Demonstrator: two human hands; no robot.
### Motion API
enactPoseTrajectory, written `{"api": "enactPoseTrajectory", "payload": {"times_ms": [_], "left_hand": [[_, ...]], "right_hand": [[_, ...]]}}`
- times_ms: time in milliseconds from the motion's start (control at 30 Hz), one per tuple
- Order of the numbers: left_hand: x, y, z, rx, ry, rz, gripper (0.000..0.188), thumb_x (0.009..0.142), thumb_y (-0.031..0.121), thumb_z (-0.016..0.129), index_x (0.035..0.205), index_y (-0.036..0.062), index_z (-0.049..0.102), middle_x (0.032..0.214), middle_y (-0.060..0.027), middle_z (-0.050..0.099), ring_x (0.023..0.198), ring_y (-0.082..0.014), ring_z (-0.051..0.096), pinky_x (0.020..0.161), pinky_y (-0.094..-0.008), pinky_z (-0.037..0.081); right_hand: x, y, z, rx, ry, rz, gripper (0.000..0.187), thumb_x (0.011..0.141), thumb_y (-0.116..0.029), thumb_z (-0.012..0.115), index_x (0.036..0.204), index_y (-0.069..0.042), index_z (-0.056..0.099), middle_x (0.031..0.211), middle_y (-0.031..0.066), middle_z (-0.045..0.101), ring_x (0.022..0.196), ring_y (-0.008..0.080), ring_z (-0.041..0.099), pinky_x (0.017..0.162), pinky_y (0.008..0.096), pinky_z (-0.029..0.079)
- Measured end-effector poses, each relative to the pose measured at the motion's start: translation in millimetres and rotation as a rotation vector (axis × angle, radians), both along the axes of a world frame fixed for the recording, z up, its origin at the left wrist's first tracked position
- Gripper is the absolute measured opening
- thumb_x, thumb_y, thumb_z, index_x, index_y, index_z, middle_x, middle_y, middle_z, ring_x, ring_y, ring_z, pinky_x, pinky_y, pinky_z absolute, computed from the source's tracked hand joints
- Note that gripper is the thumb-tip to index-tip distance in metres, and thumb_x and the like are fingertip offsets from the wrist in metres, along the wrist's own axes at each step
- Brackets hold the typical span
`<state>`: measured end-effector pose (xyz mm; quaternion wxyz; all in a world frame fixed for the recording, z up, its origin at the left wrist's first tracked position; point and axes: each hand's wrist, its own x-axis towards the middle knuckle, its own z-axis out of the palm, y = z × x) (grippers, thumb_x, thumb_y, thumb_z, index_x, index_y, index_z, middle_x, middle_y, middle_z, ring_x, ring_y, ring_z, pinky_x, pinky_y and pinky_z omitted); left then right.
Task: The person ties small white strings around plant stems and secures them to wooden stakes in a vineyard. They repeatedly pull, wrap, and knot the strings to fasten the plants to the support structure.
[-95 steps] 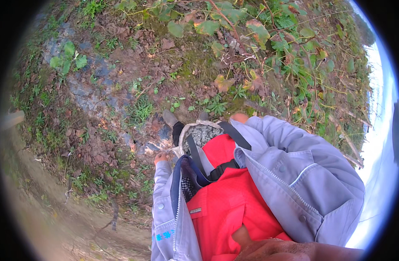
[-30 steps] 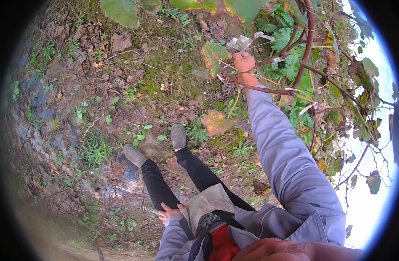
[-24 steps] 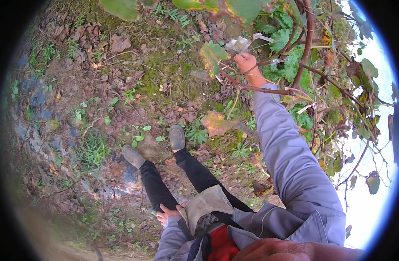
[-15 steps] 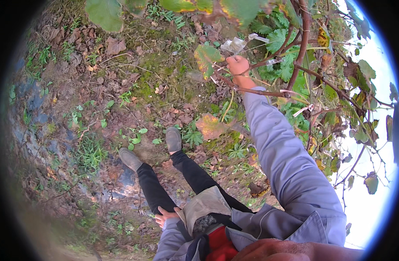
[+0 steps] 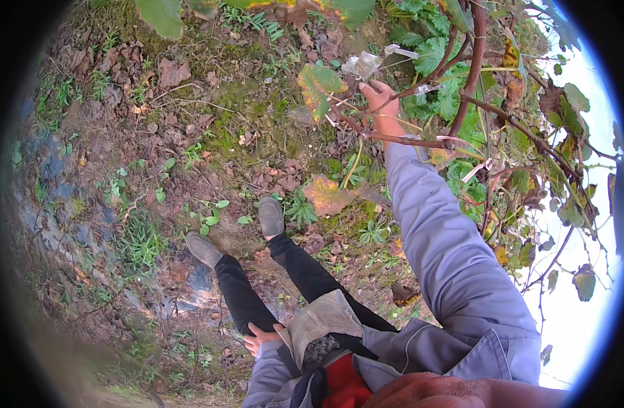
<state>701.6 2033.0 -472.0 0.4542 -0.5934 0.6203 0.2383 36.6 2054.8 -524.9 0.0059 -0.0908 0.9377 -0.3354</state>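
My right hand [image 5: 382, 107] reaches up among the grapevine branches, its fingers closed in a pinch; what they hold, if anything, is too small to make out. Just beyond the fingertips is a crumpled, whitish translucent plastic scrap [image 5: 361, 66]. A thin brown vine shoot [image 5: 410, 142] crosses over my right wrist. Left of that hand hangs a green leaf with yellow-brown patches [image 5: 320, 90]. Down at my thigh, my left hand [image 5: 261, 338] rests against the dark trousers with its fingers apart, holding nothing that shows.
A thick vine stem [image 5: 472, 81] rises right of my right hand, with a pale tie [image 5: 474, 171] on a shoot lower down. A yellow-orange leaf [image 5: 329, 197] hangs left of my forearm. Leaf litter, weeds and dark plastic sheeting [image 5: 54, 166] cover the ground around my shoes [image 5: 271, 216].
My right hand has shifted slightly to the right and up, and its curled fingers now extend more toward the plastic scrap. The nearby leaves sway slightly left. My left hand stays put.
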Motion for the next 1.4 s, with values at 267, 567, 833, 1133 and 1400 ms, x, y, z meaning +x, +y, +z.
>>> {"api": "enactPoseTrajectory", "payload": {"times_ms": [267, 567, 833, 1133, 1400], "left_hand": [[3.0, -1.5, -0.7, 0.034, -0.014, 0.026, 0.096, 0.068, 0.047, 0.075, 0.153, 0.0134, 0.046, 0.136, -0.0258, 0.047, 0.13, -0.0428, 0.044, 0.107, -0.0536, 0.041], [5.3, 3.7, -1.6, -0.018, 0.008, -0.001, 0.094, 0.067, 0.046, 0.076, 0.151, 0.0137, 0.048, 0.133, -0.0252, 0.048, 0.127, -0.0427, 0.046, 0.102, -0.0542, 0.044], [-0.3, 1.9, 0.5, -0.005, -0.02, 0.037, 0.094, 0.066, 0.045, 0.077, 0.15, 0.0143, 0.049, 0.134, -0.0245, 0.048, 0.128, -0.0422, 0.046, 0.102, -0.0544, 0.044], [9.1, 6.5, -5.5, -0.041, 0.007, -0.014, 0.094, 0.066, 0.047, 0.076, 0.151, 0.0143, 0.049, 0.135, -0.0262, 0.048, 0.13, -0.0431, 0.045, 0.103, -0.0556, 0.043], [3.4, 4.0, -2.8, -0.016, -0.001, 0.017, 0.094, 0.064, 0.047, 0.076, 0.148, 0.0141, 0.051, 0.125, -0.0224, 0.049, 0.121, -0.0414, 0.048, 0.099, -0.0549, 0.045]], "right_hand": [[-1.6, -14.7, 15.8, 0.258, 0.272, 0.311, 0.03, 0.088, -0.029, 0.073, 0.08, 0.0, 0.072, 0.069, 0.0178, 0.065, 0.062, 0.0344, 0.064, 0.061, 0.0425, 0.049], [1.4, -5.2, 22.3, 0.398, 0.034, 0.164, 0.03, 0.083, -0.027, 0.067, 0.072, 0.002, 0.064, 0.069, 0.0198, 0.064, 0.064, 0.0373, 0.065, 0.062, 0.0458, 0.051], [26.5, 20.3, 31.6, 0.676, -0.097, 0.558, 0.027, 0.08, -0.027, 0.071, 0.086, -0.002, 0.074, 0.086, 0.0246, 0.071, 0.083, 0.0436, 0.069, 0.075, 0.0506, 0.055], [-1.4, -30.5, 49.0, -0.432, -0.098, 0.002, 0.035, 0.095, -0.035, 0.07, 0.096, 0.0, 0.072, 0.072, 0.0092, 0.063, 0.063, 0.0178, 0.06, 0.055, 0.0332, 0.048], [33.4, -25.2, 47.4, -0.656, -0.151, -0.322, 0.025, 0.097, -0.022, 0.057, 0.082, -0.004, 0.062, 0.069, 0.0057, 0.058, 0.049, 0.0128, 0.049, 0.047, 0.0305, 0.037]]}}
